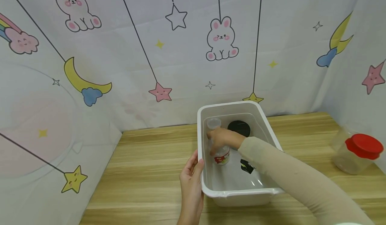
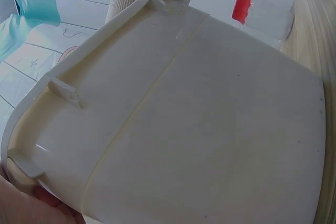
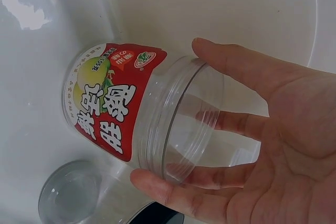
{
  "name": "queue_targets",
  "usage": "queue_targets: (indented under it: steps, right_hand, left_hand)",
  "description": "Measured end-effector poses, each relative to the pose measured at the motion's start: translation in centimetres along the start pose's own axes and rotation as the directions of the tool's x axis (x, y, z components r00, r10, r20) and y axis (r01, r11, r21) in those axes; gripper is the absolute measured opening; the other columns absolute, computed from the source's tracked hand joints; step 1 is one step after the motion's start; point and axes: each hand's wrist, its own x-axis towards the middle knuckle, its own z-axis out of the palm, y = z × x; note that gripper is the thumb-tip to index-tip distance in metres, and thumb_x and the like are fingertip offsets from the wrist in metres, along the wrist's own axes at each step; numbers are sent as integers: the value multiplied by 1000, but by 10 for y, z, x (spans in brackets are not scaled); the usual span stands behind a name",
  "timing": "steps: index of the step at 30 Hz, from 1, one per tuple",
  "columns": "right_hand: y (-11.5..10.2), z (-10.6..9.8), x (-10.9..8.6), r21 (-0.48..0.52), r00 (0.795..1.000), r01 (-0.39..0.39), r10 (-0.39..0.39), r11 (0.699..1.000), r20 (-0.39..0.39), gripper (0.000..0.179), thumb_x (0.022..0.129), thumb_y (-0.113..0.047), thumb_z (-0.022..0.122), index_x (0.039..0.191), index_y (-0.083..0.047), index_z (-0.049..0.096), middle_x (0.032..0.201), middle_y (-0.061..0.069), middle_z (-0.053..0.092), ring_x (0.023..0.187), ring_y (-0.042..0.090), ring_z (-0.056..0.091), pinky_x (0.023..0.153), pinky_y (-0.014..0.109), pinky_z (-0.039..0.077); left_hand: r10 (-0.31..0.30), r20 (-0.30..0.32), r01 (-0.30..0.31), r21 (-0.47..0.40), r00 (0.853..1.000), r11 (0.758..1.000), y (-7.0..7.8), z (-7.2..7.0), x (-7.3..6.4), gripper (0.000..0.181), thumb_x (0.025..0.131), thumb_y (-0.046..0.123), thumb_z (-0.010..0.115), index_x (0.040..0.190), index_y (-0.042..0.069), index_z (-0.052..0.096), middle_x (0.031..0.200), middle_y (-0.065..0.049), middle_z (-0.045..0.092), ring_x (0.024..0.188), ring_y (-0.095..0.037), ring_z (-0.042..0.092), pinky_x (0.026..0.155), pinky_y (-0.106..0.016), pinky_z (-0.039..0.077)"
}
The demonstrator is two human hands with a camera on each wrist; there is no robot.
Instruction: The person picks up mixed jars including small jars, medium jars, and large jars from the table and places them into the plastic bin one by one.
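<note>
A white plastic bin (image 1: 245,193) stands on the wooden table, its rim held at the left side by my left hand (image 1: 193,178). The left wrist view shows the bin's outer wall (image 2: 210,114), with a few fingers at its rim low on the left. Inside the bin my right hand (image 1: 224,137) grips a clear plastic jar (image 3: 121,103) round its mouth, thumb on one side and fingers on the other. The jar carries a red label with yellow fruit and has no lid on. Beyond it in the bin is another clear round container (image 1: 214,122).
A round black lid (image 1: 239,127) lies toward the bin's far end, and a black label (image 1: 247,166) shows near the right sleeve. Right of the bin stands a clear jar with a red lid (image 1: 365,146). A printed white curtain (image 1: 187,57) hangs behind the table.
</note>
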Motion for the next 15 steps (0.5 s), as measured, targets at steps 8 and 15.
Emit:
queue_targets:
  steps: [8,15]
  right_hand:
    - [1,2,1,17,1000,-1,1,1000,3,63,71,-14,89,126,-1,62,117,15,63,102,30,62,90,49,54]
    - [1,2,1,-14,1000,5,-5,1000,6,65,71,-16,90,127,-2,61,118,16,63,105,31,61,90,48,54]
  left_hand:
    - [2,-5,-2,5,1000,1000,1,1,-1,42,102,5,53,143,-6,48,143,-21,51,127,-26,52,100,-33,49]
    - [10,-5,-10,21,1000,1000,1,1,-1,43,102,7,53,143,-6,47,143,-21,51,128,-27,51,100,-33,48]
